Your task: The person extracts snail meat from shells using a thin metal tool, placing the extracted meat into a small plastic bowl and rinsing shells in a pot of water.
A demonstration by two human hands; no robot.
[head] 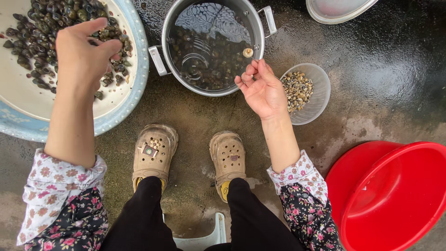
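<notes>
wet, dark concrete floor [385, 79] lies under everything, seen from above past two tan clogs [227, 158]. taking the metal pot [211, 44] of water as the landmark: it stands straight ahead of the feet, with dark snails sunk in it and one pale bit floating near its right rim.

left of the pot, nearly touching its handle, sits the wide blue-rimmed basin [134, 69] heaped with dark snails [42, 23]. the left hand [81, 58] hangs over that heap, fingers curled down and loosely closing among the shells; whether it has one pinched i cannot tell, since the fingertips are turned away.

the right hand [262, 88] is at the pot's lower right edge, palm up, thumb and fingertips pressed together on something small i can't make out. it is the hand nearer the pot, with its fingertips over the rim.

just right of the pot, behind that hand, is a small clear bowl [316, 93] of pale shell bits [297, 88]. farther right and nearer the feet stands a red tub [395, 195], well apart from the pot. a pale lid [337, 9] shows beyond the pot's right handle.
</notes>
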